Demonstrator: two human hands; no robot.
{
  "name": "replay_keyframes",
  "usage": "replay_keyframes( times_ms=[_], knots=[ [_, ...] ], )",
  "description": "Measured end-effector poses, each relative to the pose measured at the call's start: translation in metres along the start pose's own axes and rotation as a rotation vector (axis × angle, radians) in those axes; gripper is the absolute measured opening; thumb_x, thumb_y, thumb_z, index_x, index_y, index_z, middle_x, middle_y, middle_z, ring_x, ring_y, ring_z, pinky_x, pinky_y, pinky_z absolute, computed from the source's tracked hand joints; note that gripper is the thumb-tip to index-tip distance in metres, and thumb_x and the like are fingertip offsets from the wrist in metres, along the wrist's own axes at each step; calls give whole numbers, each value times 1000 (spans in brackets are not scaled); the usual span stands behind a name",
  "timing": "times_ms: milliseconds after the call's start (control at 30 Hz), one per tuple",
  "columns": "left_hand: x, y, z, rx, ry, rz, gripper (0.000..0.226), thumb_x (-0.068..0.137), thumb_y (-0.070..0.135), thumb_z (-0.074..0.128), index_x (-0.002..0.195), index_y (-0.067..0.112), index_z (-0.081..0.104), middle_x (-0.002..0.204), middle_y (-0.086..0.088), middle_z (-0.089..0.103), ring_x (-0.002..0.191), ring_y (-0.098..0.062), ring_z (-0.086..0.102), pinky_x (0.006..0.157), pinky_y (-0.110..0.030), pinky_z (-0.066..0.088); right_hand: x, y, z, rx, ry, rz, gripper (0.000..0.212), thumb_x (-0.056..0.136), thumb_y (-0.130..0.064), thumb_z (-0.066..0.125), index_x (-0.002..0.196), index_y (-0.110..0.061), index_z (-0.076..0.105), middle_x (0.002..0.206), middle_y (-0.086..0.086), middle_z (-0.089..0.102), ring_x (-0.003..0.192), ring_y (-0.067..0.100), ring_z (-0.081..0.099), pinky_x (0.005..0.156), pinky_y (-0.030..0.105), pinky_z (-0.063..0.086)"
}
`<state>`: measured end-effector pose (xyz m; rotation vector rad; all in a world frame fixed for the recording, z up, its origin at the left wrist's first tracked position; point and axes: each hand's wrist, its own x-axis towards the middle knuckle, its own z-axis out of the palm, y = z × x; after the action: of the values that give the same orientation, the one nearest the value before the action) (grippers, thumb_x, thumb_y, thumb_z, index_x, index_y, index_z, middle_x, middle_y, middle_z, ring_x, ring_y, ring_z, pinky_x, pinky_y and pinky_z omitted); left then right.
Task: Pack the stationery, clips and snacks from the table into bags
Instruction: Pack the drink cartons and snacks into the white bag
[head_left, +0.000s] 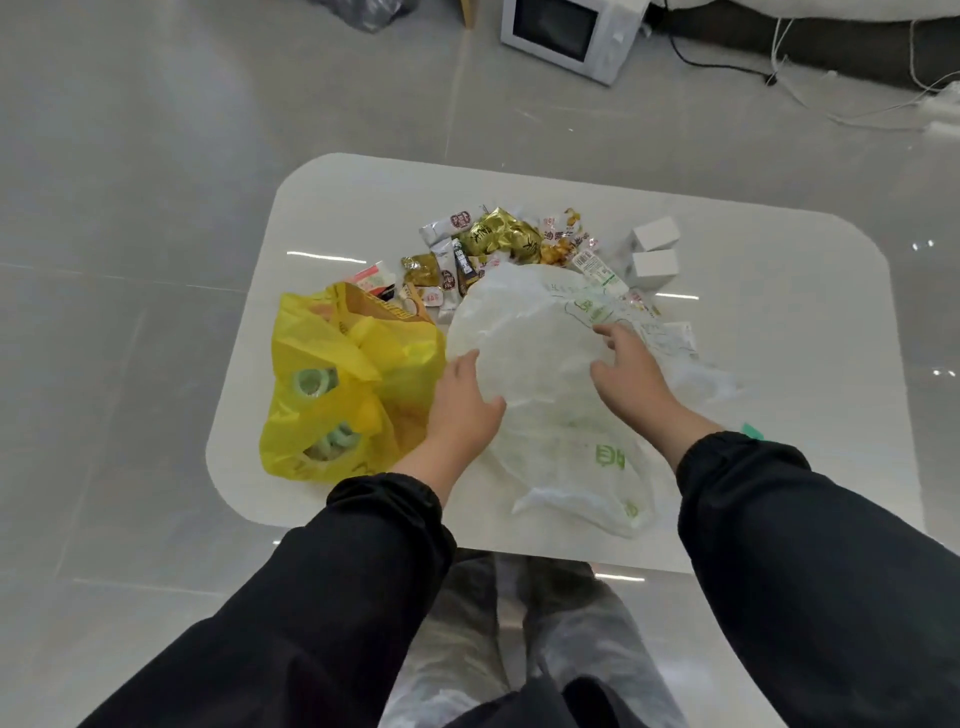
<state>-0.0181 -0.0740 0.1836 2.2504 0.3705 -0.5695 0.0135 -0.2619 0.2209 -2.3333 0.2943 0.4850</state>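
At the left of the white rounded-corner surface (779, 415) lies a crumpled yellow plastic bag (337, 384), its mouth open toward the far side. Pale green tape rolls (310, 382) show through its film, 1 near the middle and more near its near end. A red and white packet pokes out by the bag's far rim.

Just right of the yellow bag, the left hand (465, 410) holds the left edge of a white translucent plastic bag with green print (540, 374). Its thumb lies on the outside and its fingers are tucked out of sight behind the film. The white bag is puffed up into a rounded dome between both hands, and its near end trails flat on the surface toward the person.

Beyond the dome, a pile of small snack packets (498, 244) sits on the surface in gold, white and orange wrappers, partly covered by the white bag's far edge.

The right hand (631, 374) lies on the right side of the dome with bent fingers touching the film; whether it pinches the film I cannot tell. Both arms wear black sleeves.

Farther right and back, 2 small white cardboard boxes (655, 249) stand next to each other, near the snack pile.

A white microwave oven (566, 36) stands on the grey floor beyond the surface.
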Motion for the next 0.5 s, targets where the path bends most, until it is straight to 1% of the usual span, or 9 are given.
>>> replay_keyframes(
  times_ms=[100, 200, 267, 333, 367, 400, 433, 467, 500],
  knots=[
    [9, -2, 31, -17, -95, -17, 71, 89, 21, 57, 150, 16, 20, 154, -7, 24, 141, -25, 24, 114, -40, 26, 12, 23, -13, -280, 152, -136, 65, 74, 13, 45, 137, -5, 43, 146, 13, 35, 133, 30, 33, 110, 36, 29],
    [20, 2, 55, -12, -130, -37, 72, 90, 21, 54, 151, 18, 15, 157, -5, 18, 143, -24, 20, 116, -39, 23, 23, 48, -24, -551, 245, -216, 77, 64, 13, 53, 138, -5, 41, 148, 19, 30, 127, 40, 34, 102, 44, 32],
    [27, 6, 70, 8, -137, -56, 72, 92, 22, 53, 151, 19, 13, 159, -3, 13, 145, -24, 15, 115, -38, 21, 32, 65, -37, -632, 262, -119, 87, 65, 9, 56, 145, -10, 29, 154, 19, 16, 136, 39, 23, 108, 46, 22],
    [32, 11, 83, 18, -132, -66, 72, 92, 23, 52, 152, 21, 12, 159, -2, 11, 145, -23, 13, 114, -37, 20, 43, 82, -48, -643, 245, 80, 95, 68, 5, 58, 150, -14, 13, 157, 17, 5, 142, 35, 11, 114, 51, 10],
    [35, 14, 88, 11, -133, -74, 72, 92, 24, 52, 152, 21, 12, 159, -2, 10, 145, -22, 13, 114, -37, 20, 48, 93, -52, -631, 219, 181, 97, 70, 3, 59, 150, -16, 7, 156, 15, 7, 143, 34, 10, 115, 54, 7],
    [36, 16, 94, -4, -134, -84, 72, 92, 24, 52, 152, 21, 12, 159, -2, 10, 145, -22, 13, 114, -36, 20, 53, 102, -55, -619, 187, 249, 96, 71, 2, 59, 150, -16, 7, 153, 14, 17, 142, 34, 14, 113, 57, 6],
    [37, 18, 99, -23, -135, -89, 72, 92, 24, 52, 152, 22, 12, 159, -2, 10, 145, -22, 13, 113, -36, 21, 57, 112, -58, -604, 146, 286, 90, 71, 1, 58, 148, -16, 12, 144, 13, 32, 137, 35, 24, 112, 58, 6],
    [38, 20, 103, -52, -132, -87, 72, 92, 24, 53, 151, 22, 13, 159, -2, 12, 145, -22, 15, 113, -36, 21, 60, 120, -59, -587, 103, 290, 77, 72, 1, 55, 141, -15, 25, 127, 11, 47, 129, 36, 36, 111, 58, 11],
    [38, 22, 107, -89, -127, -79, 72, 91, 24, 54, 151, 23, 14, 158, -2, 14, 144, -21, 17, 114, -37, 22, 63, 126, -59, -558, 59, 267, 57, 72, 3, 52, 126, -13, 40, 108, 9, 54, 117, 36, 47, 108, 54, 21]
  ],
)
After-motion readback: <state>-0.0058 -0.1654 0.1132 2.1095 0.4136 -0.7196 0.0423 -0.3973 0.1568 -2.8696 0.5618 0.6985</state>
